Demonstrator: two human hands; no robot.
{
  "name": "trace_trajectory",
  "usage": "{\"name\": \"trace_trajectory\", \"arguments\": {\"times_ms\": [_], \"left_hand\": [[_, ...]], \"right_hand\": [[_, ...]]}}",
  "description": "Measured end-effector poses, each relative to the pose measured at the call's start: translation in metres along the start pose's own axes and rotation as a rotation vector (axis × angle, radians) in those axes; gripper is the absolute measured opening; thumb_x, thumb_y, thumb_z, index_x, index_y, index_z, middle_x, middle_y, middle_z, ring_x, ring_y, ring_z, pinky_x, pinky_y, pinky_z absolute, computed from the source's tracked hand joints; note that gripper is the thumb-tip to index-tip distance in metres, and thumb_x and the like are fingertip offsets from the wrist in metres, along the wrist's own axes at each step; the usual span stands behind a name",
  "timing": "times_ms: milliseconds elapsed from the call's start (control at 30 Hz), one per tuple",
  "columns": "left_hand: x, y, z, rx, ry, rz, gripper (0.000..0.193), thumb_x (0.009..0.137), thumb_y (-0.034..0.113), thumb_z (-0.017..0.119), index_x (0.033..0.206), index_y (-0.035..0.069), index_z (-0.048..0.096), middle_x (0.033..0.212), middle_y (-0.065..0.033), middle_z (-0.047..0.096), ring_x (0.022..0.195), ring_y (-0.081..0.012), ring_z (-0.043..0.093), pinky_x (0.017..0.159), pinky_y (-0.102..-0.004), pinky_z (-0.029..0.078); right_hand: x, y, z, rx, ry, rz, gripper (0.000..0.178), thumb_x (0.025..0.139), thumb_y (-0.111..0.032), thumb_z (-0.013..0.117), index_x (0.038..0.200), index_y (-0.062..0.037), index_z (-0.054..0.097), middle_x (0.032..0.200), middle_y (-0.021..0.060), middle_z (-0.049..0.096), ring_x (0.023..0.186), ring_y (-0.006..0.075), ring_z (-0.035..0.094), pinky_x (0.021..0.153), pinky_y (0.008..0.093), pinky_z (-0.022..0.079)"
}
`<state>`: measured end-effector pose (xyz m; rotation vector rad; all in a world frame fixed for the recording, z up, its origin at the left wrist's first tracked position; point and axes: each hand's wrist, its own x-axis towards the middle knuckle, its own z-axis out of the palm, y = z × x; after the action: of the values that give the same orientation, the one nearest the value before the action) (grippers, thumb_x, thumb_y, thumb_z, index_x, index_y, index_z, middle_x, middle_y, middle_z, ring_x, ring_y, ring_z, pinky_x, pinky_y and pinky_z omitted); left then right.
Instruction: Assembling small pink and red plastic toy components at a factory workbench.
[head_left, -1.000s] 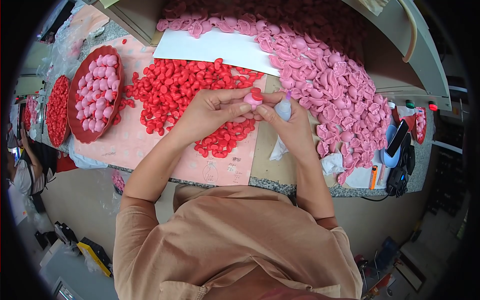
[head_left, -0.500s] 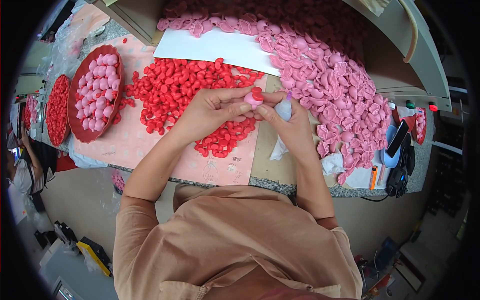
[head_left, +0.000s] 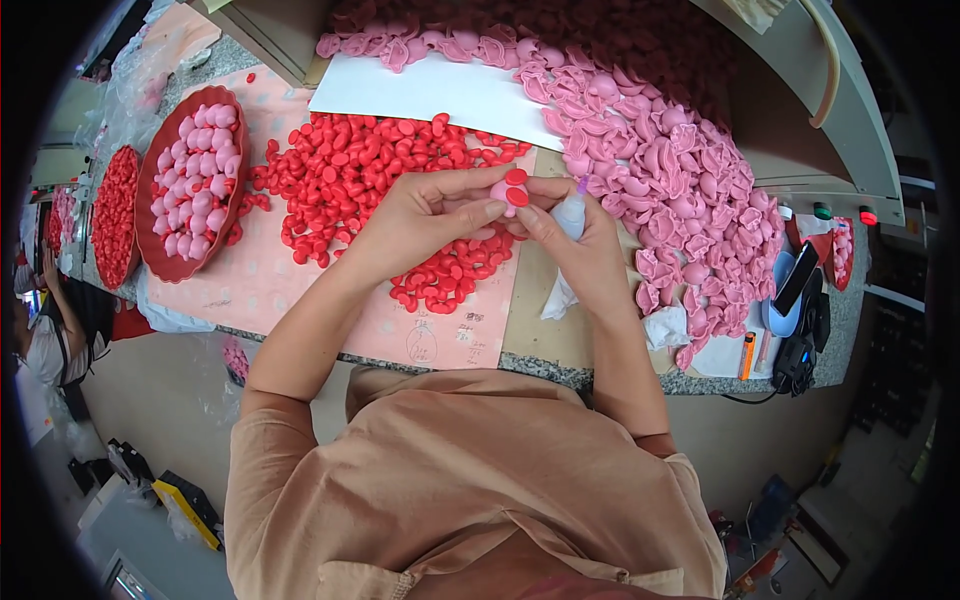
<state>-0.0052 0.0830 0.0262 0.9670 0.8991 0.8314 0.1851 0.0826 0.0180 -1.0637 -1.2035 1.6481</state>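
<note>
In front of my chest, both hands meet over a small pink piece with red ovals (head_left: pixel 516 190). My left hand (head_left: pixel 425 225) pinches it between thumb and fingers. My right hand (head_left: pixel 585 255) is closed around a small translucent squeeze bottle (head_left: pixel 569 216) with a purple tip, and its thumb and forefinger also touch the piece. Beneath and left of the hands lies a heap of glossy red pieces (head_left: pixel 345 165). To the right spreads a large pile of pink shell-shaped pieces (head_left: pixel 690 190).
A red scalloped tray (head_left: pixel 160 255) of pink-and-red pieces stands at the left, beside another tray of red pieces (head_left: pixel 116 215). A white sheet (head_left: pixel 420 95) lies behind the red heap. At right are crumpled tissue (head_left: pixel 665 327), an orange lighter (head_left: pixel 747 355) and a phone (head_left: pixel 795 277).
The small piece has been turned in my fingers, so two red ovals now face up, one above the other. The squeeze bottle stays in my right hand.
</note>
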Motion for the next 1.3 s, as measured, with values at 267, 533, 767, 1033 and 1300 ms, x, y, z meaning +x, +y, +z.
{"name": "trace_trajectory", "arguments": {"times_ms": [267, 533, 767, 1033, 1300], "left_hand": [[0.002, -0.005, 0.0, -0.012, 0.024, -0.012, 0.038, 0.086, 0.005, 0.057, 0.123, 0.001, 0.051, 0.108, -0.0102, 0.062, 0.096, -0.0159, 0.061, 0.081, -0.027, 0.053], [0.003, -0.008, 0.0, -0.012, 0.034, -0.014, 0.036, 0.086, 0.004, 0.058, 0.121, 0.0, 0.052, 0.105, -0.0113, 0.063, 0.093, -0.0168, 0.062, 0.081, -0.0273, 0.053], [0.003, -0.009, 0.0, -0.007, 0.05, -0.012, 0.036, 0.085, 0.004, 0.058, 0.121, 0.0, 0.052, 0.105, -0.011, 0.063, 0.092, -0.0167, 0.062, 0.081, -0.027, 0.054], [0.001, -0.007, 0.0, -0.003, 0.022, 0.025, 0.039, 0.086, 0.004, 0.058, 0.124, 0.001, 0.05, 0.108, -0.0103, 0.061, 0.094, -0.0159, 0.061, 0.083, -0.0269, 0.053], [-0.003, 0.001, 0.004, -0.002, -0.035, 0.162, 0.043, 0.086, 0.0, 0.055, 0.129, 0.005, 0.047, 0.115, -0.0073, 0.057, 0.1, -0.0126, 0.056, 0.086, -0.0261, 0.048]], "right_hand": [[0.001, -0.001, 0.0, 0.011, -0.018, 0.023, 0.024, 0.088, -0.006, 0.056, 0.108, 0.0052, 0.051, 0.094, 0.0124, 0.062, 0.083, 0.0182, 0.063, 0.075, 0.03, 0.052], [0.001, 0.004, -0.002, 0.002, -0.012, 0.034, 0.022, 0.087, -0.005, 0.056, 0.106, 0.0042, 0.052, 0.093, 0.0123, 0.061, 0.083, 0.0186, 0.063, 0.074, 0.0305, 0.053], [0.002, 0.004, -0.001, 0.034, -0.01, 0.044, 0.022, 0.087, -0.004, 0.056, 0.106, 0.0041, 0.052, 0.093, 0.0119, 0.061, 0.082, 0.0185, 0.063, 0.075, 0.0306, 0.053], [0.001, 0.004, 0.0, 0.038, 0.012, 0.021, 0.021, 0.086, -0.003, 0.057, 0.105, 0.0036, 0.051, 0.094, 0.0107, 0.061, 0.083, 0.0164, 0.062, 0.075, 0.0291, 0.052], [0.0, 0.005, -0.001, -0.063, 0.012, -0.121, 0.023, 0.088, -0.006, 0.057, 0.108, 0.003, 0.052, 0.097, 0.0105, 0.061, 0.086, 0.0159, 0.062, 0.077, 0.0279, 0.05]]}}
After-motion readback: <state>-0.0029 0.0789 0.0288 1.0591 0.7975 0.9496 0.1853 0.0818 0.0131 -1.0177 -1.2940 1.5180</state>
